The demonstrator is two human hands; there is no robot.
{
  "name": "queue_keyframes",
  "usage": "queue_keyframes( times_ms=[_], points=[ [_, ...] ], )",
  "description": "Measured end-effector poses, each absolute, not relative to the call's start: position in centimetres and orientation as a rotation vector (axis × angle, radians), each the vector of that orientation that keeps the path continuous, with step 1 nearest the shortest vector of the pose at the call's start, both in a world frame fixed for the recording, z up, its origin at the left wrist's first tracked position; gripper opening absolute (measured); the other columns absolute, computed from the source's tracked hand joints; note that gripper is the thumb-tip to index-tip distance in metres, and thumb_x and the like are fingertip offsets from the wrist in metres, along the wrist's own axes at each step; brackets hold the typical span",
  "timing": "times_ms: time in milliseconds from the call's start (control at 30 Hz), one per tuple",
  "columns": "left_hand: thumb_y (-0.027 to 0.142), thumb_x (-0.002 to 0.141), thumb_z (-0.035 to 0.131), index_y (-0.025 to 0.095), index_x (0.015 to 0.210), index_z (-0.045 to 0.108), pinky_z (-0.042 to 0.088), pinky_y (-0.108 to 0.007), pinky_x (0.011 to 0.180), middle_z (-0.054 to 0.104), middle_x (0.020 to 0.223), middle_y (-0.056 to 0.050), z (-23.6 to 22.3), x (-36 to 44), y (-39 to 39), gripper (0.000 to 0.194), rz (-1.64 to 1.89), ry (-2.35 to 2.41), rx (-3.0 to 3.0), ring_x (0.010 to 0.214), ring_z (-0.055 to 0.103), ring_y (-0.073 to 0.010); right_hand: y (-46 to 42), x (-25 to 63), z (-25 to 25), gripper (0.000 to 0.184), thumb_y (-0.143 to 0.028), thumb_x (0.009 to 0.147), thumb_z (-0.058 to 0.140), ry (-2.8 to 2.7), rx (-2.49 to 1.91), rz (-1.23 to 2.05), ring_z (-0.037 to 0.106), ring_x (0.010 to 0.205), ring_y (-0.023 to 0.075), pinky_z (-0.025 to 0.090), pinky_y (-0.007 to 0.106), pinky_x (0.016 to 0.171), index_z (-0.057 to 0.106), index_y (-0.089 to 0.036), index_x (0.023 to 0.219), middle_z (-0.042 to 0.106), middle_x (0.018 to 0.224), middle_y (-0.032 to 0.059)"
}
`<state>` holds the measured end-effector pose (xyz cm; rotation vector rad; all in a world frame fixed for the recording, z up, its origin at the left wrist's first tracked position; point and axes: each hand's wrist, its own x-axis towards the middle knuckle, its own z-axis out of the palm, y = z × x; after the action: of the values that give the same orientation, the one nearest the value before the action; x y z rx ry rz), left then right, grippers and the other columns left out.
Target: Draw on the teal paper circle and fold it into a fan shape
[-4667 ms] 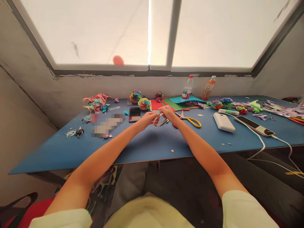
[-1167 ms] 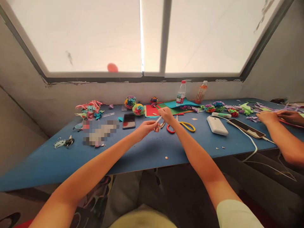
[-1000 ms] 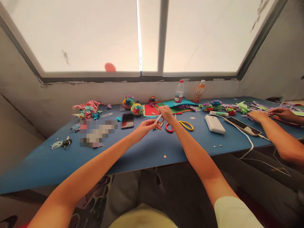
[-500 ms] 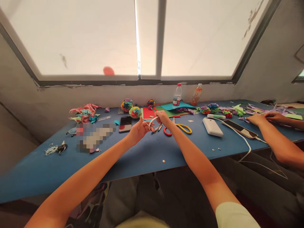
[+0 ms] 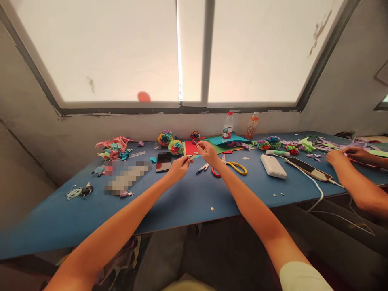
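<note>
Above the table's middle, my left hand is closed, pinching a short pale strip between thumb and fingers. My right hand hovers just beyond it, fingers bent and parted, with nothing clearly held between them. Below the hands lies a drawing compass with blue and white parts. Scissors with one red and one yellow handle rest partly behind my right wrist. Red paper and green paper sheets lie behind the hands, next to a multicoloured paper ball.
A black phone lies left of my hands; a white power bank and cabled phone lie right. Two bottles stand by the wall. Pink paper scraps lie at left. A co-worker's hands work at far right.
The white strip formed a loop between both hands; now only a short piece shows at my left fingers. My hands have drawn apart, the right opening. The view has shifted slightly.
</note>
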<state>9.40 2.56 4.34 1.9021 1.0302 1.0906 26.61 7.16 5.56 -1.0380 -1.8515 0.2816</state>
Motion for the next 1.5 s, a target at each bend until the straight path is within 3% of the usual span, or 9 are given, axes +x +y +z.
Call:
queue_keyframes(
  times_ms=[133,400,800,1267,1500],
  points=[
    [0.035,0.091,0.054,0.015,0.098,0.060,0.051,-0.036,0.081,0.062,0.101,-0.005,4.3,8.6,3.0,0.022,1.107,1.208,2.083,0.090,0.060,-0.0165,5.1,26.0,6.2,0.020,-0.021,0.083,0.049,-2.009,-0.862,-0.055,0.048,0.099,0.0220,0.039,0.037,0.092,0.062,-0.017,0.097,0.060,0.102,0.0103],
    [0.034,0.091,0.055,0.014,0.099,0.061,0.051,-0.038,0.084,0.062,0.102,-0.006,4.4,8.4,3.1,0.022,1.148,1.328,2.143,0.092,0.060,-0.0172,5.3,24.9,5.1,0.014,-0.021,0.088,0.052,-2.192,-0.788,-0.295,0.050,0.094,0.0215,0.037,0.036,0.087,0.066,-0.018,0.084,0.065,0.091,0.0082],
    [0.038,0.090,0.056,0.012,0.089,0.061,0.052,-0.030,0.069,0.061,0.085,-0.001,4.2,8.5,3.2,0.026,1.278,1.310,1.998,0.075,0.060,-0.0142,4.9,23.9,4.8,0.020,-0.014,0.089,0.041,-2.129,-0.807,-0.298,0.046,0.086,0.0220,0.038,0.033,0.080,0.059,-0.016,0.083,0.061,0.086,0.0096],
    [0.039,0.091,0.053,0.012,0.089,0.059,0.051,-0.030,0.069,0.060,0.083,-0.001,3.8,8.7,4.1,0.027,1.399,0.983,1.715,0.074,0.059,-0.0128,4.6,23.7,5.8,0.021,-0.012,0.092,0.029,-2.047,-0.606,-0.282,0.043,0.078,0.0188,0.039,0.032,0.077,0.041,-0.021,0.077,0.054,0.080,0.0051],
    [0.037,0.091,0.055,0.012,0.088,0.059,0.051,-0.029,0.067,0.060,0.082,-0.001,4.2,9.2,3.8,0.026,1.435,0.952,1.646,0.072,0.059,-0.0121,4.3,23.8,5.6,0.020,-0.013,0.093,0.030,-2.037,-0.604,-0.303,0.044,0.080,0.0197,0.040,0.032,0.077,0.041,-0.021,0.079,0.053,0.083,0.0063]
  ],
)
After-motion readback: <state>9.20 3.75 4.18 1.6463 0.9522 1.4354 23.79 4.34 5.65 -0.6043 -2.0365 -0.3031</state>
